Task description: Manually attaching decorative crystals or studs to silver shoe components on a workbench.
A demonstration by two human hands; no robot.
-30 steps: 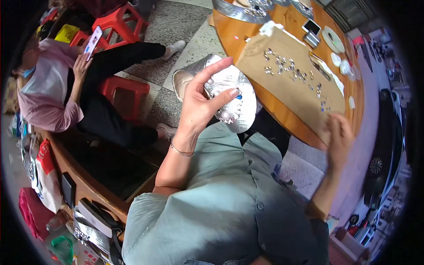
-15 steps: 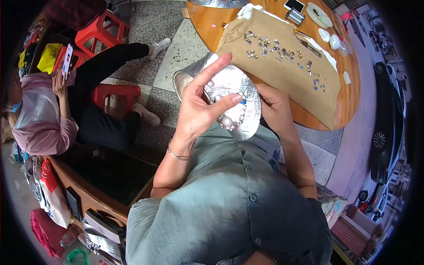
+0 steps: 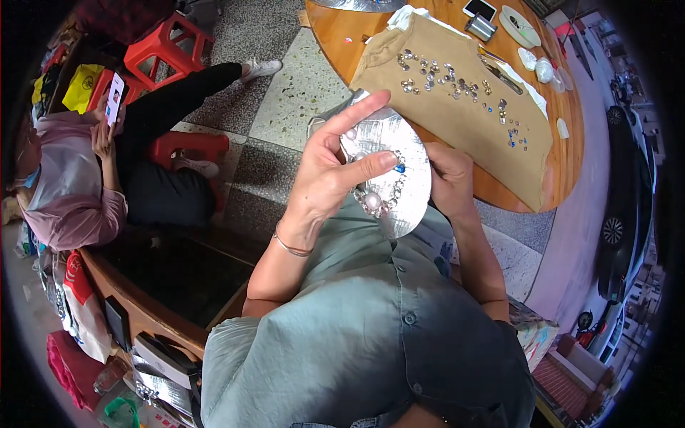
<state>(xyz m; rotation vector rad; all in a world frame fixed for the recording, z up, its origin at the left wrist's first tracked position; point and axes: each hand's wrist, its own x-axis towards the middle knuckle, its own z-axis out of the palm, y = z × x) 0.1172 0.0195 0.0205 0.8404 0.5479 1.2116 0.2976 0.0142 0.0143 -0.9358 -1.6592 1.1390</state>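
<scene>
A curved piece of shiny silver sheet (image 3: 416, 153) is held up in front of my chest. It bears a large white pearl bead (image 3: 372, 201), a blue stone (image 3: 400, 169) and a line of small clear stones. My left hand (image 3: 325, 178) grips the sheet from the left, its thumb pressed on top beside the blue stone and its index finger stretched along the far edge. At the right edge, my right hand (image 3: 451, 178) is closed with curled fingers. Its fingertips go behind the sheet, so what they pinch is hidden.
A round wooden table (image 3: 335, 36) stands ahead, with a tan cloth (image 3: 457, 135) carrying several loose stones (image 3: 464, 89). Tweezers (image 3: 503, 77), a metal spool (image 3: 481, 28) and an oval dish (image 3: 519, 27) lie beyond. A seated person (image 3: 78, 178) with a phone and red stools (image 3: 168, 53) are at left.
The silver sheet and my left hand have shifted slightly right and nearer, and the sheet's face has turned a little. My right hand stays at its right edge. The seated person's near foot has drawn back.
</scene>
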